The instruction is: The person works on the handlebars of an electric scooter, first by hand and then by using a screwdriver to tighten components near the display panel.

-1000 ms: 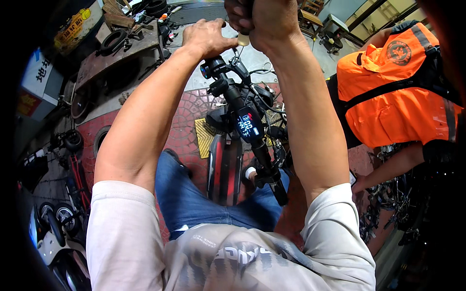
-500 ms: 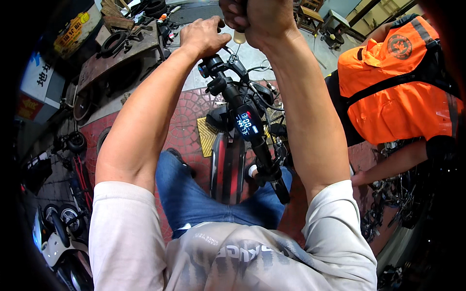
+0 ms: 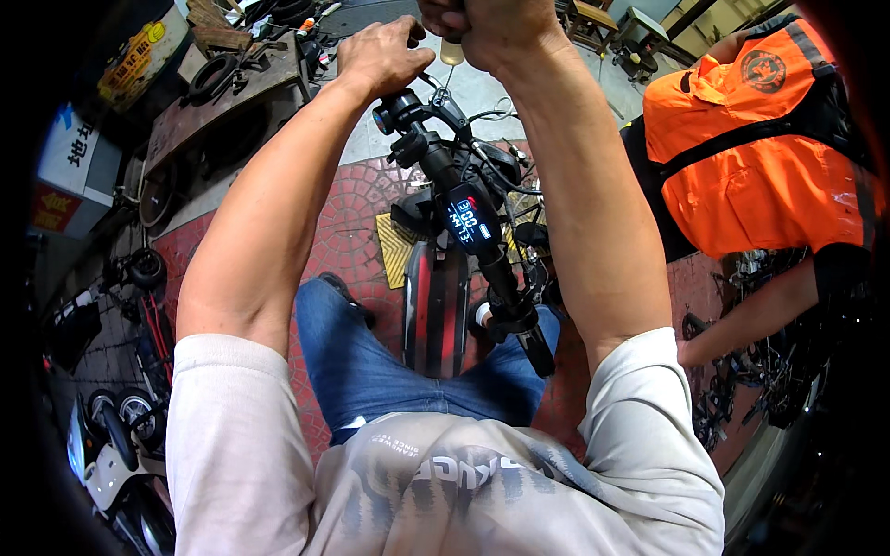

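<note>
A black scooter handlebar (image 3: 508,295) slants between my arms, with a lit display (image 3: 468,221) near its middle. At its far end my left hand (image 3: 383,54) is wrapped over the grip, which it hides, with thumb and forefinger apart. My right hand (image 3: 501,35), at the upper edge, is closed round a screwdriver (image 3: 451,53). Only part of its pale yellow handle and thin shaft show; the shaft points down toward the brake lever (image 3: 450,113). Below, the scooter's black and red deck (image 3: 436,310) lies between my legs. Loose cables (image 3: 501,176) curve beside the bar.
At my right a co-worker in an orange vest (image 3: 742,167) bends over, one forearm (image 3: 756,320) reaching inward. A cluttered workbench (image 3: 227,116) stands far left. Parked scooters (image 3: 120,463) line the lower left. A yellow textured mat (image 3: 394,250) lies on red paving. A wooden stool (image 3: 593,18) is behind.
Both hands sit slightly higher and further left in the picture, and my left forefinger has lifted. The screwdriver's shaft shows more clearly. The co-worker's arm has shifted a little.
</note>
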Tool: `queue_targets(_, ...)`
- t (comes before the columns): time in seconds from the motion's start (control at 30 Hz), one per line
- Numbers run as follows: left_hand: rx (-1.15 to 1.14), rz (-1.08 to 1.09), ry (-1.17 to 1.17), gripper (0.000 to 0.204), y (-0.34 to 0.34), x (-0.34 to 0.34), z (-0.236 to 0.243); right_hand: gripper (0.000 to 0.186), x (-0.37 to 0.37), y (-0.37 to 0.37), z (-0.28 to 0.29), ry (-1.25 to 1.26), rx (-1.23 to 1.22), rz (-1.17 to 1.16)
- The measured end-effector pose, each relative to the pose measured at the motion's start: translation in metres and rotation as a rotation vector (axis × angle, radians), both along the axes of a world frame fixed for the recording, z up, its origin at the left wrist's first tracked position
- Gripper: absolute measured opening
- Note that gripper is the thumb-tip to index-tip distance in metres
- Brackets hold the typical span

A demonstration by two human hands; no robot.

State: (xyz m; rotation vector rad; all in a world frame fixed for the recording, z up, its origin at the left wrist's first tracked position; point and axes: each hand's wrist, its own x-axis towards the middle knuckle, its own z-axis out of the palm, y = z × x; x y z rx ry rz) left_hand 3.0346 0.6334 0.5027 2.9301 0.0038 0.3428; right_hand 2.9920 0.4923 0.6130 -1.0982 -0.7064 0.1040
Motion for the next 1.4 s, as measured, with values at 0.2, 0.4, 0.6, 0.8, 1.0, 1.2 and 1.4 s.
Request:
queue_targets(0.2, 0.043, 0.004, 0.033, 0.065, -0.004, 0.0, 0.001, 0.046, 0.005, 0.006, -0.002, -0.009, 0.008, -0.015)
queue_targets(0.4, 0.032, 0.031, 0.047, 0.067, -0.001, 0.006, 0.001, 0.046, 0.008, 0.003, -0.003, 0.021, -0.002, -0.019)
queue_targets(0.6, 0.031, 0.021, 0.07, 0.065, -0.002, 0.004, 0.002, 0.044, 0.012, 0.007, -0.004, 0.033, 0.021, 0.021)
queue_targets(0.8, 0.038, 0.024, 0.033, 0.064, -0.003, 0.002, 0.002, 0.043, 0.009, 0.007, -0.003, 0.051, 0.022, 0.0)
queue_targets(1.0, -0.002, 0.018, 0.007, 0.065, 0.0, 0.003, 0.0, 0.042, 0.009, 0.006, -0.002, 0.034, 0.004, 0.036)
queue_targets(1.2, 0.046, 0.031, -0.005, 0.065, -0.002, 0.005, -0.001, 0.043, 0.011, 0.008, -0.003, 0.014, 0.022, 0.01)
queue_targets(1.4, -0.005, 0.013, 0.022, 0.068, 0.003, 0.009, 0.0, 0.044, 0.012, 0.007, -0.003, 0.029, 0.003, -0.013)
